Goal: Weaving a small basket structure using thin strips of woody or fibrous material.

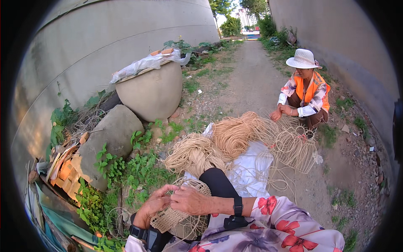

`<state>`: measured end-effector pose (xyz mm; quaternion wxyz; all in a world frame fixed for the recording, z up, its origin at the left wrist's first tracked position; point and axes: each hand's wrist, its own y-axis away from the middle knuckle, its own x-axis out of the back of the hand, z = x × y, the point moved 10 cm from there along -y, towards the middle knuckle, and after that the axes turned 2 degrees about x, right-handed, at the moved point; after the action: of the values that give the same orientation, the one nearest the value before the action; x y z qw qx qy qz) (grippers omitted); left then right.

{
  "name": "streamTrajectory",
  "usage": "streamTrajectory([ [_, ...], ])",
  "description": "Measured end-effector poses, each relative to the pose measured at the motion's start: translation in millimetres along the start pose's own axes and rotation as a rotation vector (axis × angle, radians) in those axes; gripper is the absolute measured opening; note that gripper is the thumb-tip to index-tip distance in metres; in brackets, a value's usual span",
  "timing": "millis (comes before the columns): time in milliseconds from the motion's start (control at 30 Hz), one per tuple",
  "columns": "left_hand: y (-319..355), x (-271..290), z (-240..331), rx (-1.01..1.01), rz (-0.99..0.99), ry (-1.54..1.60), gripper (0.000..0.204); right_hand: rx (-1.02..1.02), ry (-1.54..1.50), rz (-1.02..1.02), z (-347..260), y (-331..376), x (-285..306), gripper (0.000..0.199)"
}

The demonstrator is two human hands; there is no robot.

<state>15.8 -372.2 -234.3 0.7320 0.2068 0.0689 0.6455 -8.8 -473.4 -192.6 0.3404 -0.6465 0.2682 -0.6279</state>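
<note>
Head view: both hands on a half-woven rattan basket (174, 214) in the lap, just below the black-clad knee (218, 182). Left hand (153, 206) fingers pinch its upper rim; right hand (191, 200) fingers curl closed on a strand there. Basket looks light, springy, loose ends likely to snag; best gripped at the woven rim. Rattan coils (218, 145) lie beyond the knee; another person (304, 90) squats behind them.

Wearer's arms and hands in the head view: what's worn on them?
Both hands are bare, no gloves. The left hand has a black band with a black device at the wrist. The right hand has a black wristband and a white sleeve printed with large red flowers.
</note>
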Motion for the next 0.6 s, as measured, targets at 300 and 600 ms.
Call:
streamTrajectory([
  [300, 11, 8, 1, -0.059, 0.120, -0.180, 0.040, 0.055, 0.018, -0.081, -11, -16, -20, 0.011],
  [600, 46, 3, 7, -0.297, 0.416, -0.117, 0.035, -0.394, -0.521, -0.046, 48, -4, -11, 0.013],
])
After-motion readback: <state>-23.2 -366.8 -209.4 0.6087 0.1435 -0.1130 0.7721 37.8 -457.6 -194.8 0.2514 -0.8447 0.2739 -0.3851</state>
